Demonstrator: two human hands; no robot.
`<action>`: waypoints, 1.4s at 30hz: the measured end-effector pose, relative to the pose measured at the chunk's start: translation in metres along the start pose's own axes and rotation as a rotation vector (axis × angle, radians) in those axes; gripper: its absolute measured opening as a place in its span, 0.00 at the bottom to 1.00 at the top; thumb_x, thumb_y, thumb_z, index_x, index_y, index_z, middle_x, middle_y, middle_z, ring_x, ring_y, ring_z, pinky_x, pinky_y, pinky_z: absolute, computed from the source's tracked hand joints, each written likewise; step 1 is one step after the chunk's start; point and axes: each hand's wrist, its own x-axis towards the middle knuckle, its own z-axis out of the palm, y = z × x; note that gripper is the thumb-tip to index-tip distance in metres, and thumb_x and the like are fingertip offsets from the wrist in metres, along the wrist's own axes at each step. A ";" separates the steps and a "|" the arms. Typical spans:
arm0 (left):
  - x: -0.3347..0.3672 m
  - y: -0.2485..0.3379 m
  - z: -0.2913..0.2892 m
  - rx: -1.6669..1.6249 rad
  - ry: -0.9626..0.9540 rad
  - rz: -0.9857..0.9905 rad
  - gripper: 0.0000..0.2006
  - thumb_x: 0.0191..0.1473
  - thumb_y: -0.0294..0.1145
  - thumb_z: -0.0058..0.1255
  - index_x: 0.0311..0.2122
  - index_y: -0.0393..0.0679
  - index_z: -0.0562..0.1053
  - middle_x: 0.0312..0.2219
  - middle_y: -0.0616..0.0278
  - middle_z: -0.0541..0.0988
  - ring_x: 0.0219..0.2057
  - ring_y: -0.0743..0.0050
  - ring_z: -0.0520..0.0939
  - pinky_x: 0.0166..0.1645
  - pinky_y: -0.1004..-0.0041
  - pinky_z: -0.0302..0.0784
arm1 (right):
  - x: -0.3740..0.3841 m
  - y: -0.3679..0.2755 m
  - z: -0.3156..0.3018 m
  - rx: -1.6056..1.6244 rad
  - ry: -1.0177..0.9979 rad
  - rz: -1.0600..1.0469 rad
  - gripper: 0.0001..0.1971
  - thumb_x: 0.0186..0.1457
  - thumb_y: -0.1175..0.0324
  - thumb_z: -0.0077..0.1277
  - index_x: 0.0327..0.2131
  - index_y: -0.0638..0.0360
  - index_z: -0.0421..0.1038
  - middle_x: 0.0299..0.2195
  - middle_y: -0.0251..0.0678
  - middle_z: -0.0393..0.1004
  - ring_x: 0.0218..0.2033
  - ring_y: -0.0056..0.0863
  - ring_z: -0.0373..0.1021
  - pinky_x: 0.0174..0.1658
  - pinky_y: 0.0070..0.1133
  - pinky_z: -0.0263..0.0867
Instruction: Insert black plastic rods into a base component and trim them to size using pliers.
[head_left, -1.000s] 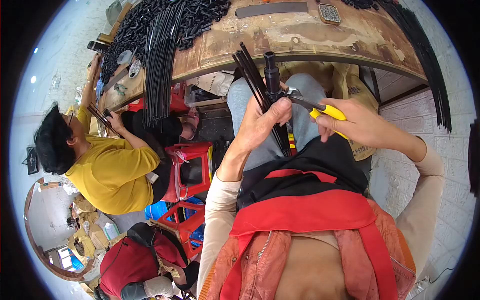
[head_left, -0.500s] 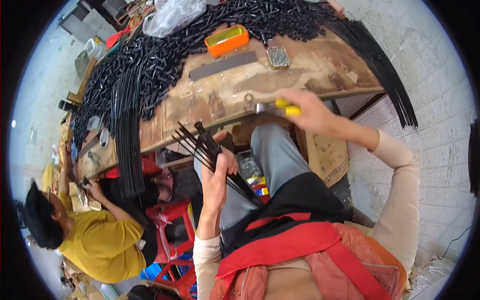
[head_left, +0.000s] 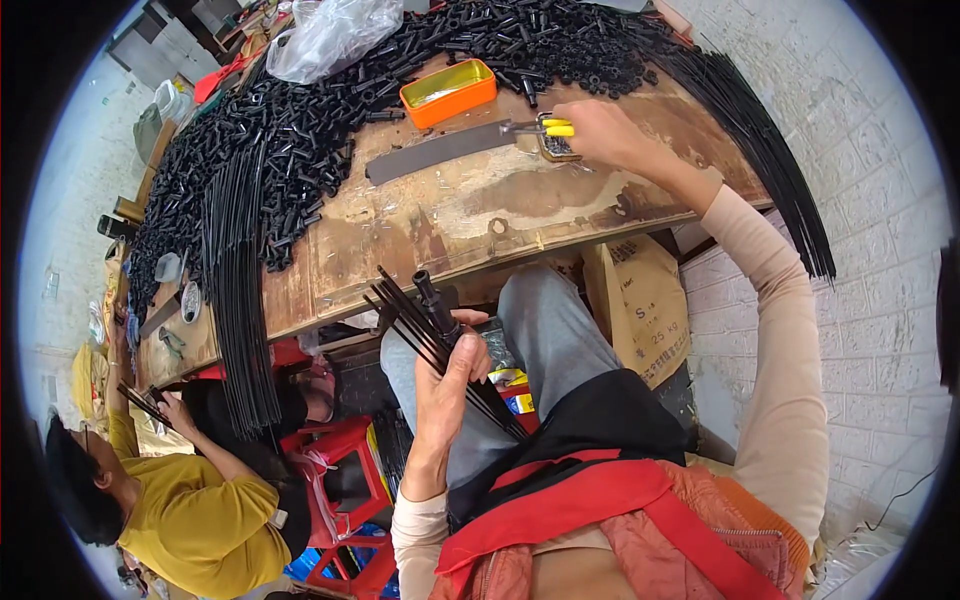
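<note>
My left hand point(head_left: 450, 375) is closed around several thin black rods point(head_left: 400, 315) and a black tubular fitting point(head_left: 430, 295), held over my lap with their upper ends pointing at the table edge. My right hand point(head_left: 605, 135) reaches across the table and grips a pair of yellow-handled pliers point(head_left: 558, 128). The metal jaws of the pliers point left, over the right end of a flat grey strip point(head_left: 435, 152). Right below the pliers, partly covered by them and my hand, is a small tin point(head_left: 560, 154) of tiny metal pieces.
An orange box point(head_left: 450, 108) with a yellow inside stands left of the tin. Heaped black tubular fittings point(head_left: 300, 130) line the table's far side. Long black rods overhang at left point(head_left: 240, 300) and right point(head_left: 760, 150). A co-worker in yellow point(head_left: 200, 515) sits at my left.
My right hand has moved forward with the pliers, from the table's near edge to the tin. My left hand still holds the rods and fitting, slightly lower in view.
</note>
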 end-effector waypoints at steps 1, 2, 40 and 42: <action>-0.001 0.001 0.001 0.002 0.010 -0.001 0.15 0.63 0.33 0.45 0.48 0.32 0.66 0.20 0.72 0.61 0.21 0.86 0.60 0.27 0.80 0.58 | 0.000 0.004 -0.001 0.078 0.002 0.036 0.12 0.51 0.66 0.49 0.37 0.61 0.73 0.30 0.47 0.76 0.34 0.46 0.72 0.38 0.35 0.68; -0.003 0.001 0.003 0.004 0.020 -0.001 0.14 0.63 0.33 0.45 0.47 0.32 0.66 0.20 0.72 0.62 0.21 0.86 0.59 0.27 0.80 0.57 | 0.002 0.007 -0.003 0.155 0.004 0.070 0.13 0.52 0.64 0.50 0.37 0.61 0.74 0.28 0.46 0.76 0.30 0.44 0.73 0.36 0.33 0.69; -0.080 0.005 0.020 0.124 -0.127 0.308 0.35 0.64 0.58 0.29 0.58 0.32 0.58 0.21 0.68 0.66 0.21 0.82 0.64 0.27 0.79 0.62 | -0.199 -0.224 -0.064 1.353 -0.002 -0.106 0.07 0.54 0.78 0.55 0.37 0.67 0.71 0.34 0.35 0.75 0.37 0.20 0.71 0.44 0.19 0.66; -0.080 0.004 0.020 0.157 -0.149 0.314 0.35 0.63 0.58 0.30 0.57 0.31 0.59 0.22 0.67 0.66 0.21 0.82 0.64 0.27 0.79 0.62 | -0.200 -0.226 -0.071 1.243 0.029 -0.139 0.08 0.53 0.78 0.56 0.37 0.67 0.71 0.33 0.34 0.76 0.37 0.19 0.71 0.43 0.18 0.66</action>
